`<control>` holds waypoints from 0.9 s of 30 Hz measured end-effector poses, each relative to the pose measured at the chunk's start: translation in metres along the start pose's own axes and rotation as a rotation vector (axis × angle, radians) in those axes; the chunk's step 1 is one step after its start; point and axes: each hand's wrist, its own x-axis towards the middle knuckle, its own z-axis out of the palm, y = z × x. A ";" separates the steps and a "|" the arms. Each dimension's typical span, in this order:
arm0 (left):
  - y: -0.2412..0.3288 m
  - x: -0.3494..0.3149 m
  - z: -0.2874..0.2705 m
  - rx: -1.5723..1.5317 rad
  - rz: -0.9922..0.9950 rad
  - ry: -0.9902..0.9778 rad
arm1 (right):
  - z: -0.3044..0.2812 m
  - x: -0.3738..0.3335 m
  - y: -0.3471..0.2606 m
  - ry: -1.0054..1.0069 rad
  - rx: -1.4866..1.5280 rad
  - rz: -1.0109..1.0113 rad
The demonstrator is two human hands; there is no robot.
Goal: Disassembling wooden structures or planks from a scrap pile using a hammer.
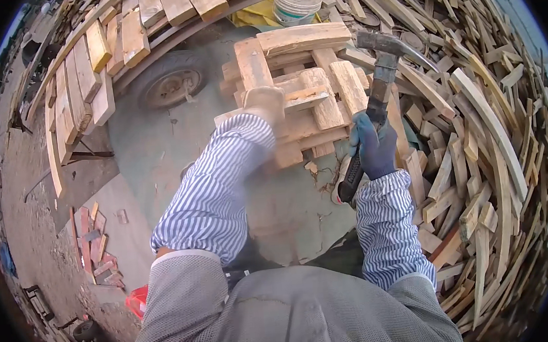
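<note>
Right hand [374, 148] clamped on raised claw hammer [376, 81]; left hand [266, 105] (gloved) pressed flat on nailed wood block assembly [301, 99]. Risk: a glancing strike hits the left hand just beside it.

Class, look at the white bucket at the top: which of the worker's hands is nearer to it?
Left. The left hand rests on the wood pieces below the white bucket; the right hand, gripping the hammer, is lower and farther.

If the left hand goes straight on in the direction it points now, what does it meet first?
Probably nothing new: the left hand already seems to rest on the stack of wooden blocks, so it would press into that wood, though depth is unclear.
</note>
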 end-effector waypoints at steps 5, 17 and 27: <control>0.004 -0.004 0.003 -0.003 -0.027 0.139 | 0.012 0.008 0.078 -0.198 -0.263 0.399; -0.060 -0.093 0.003 -0.327 -0.277 0.136 | 0.013 0.000 0.116 -0.108 -0.092 0.419; -0.063 -0.125 -0.070 -0.677 -0.205 0.548 | -0.016 -0.032 0.023 -0.074 0.022 0.400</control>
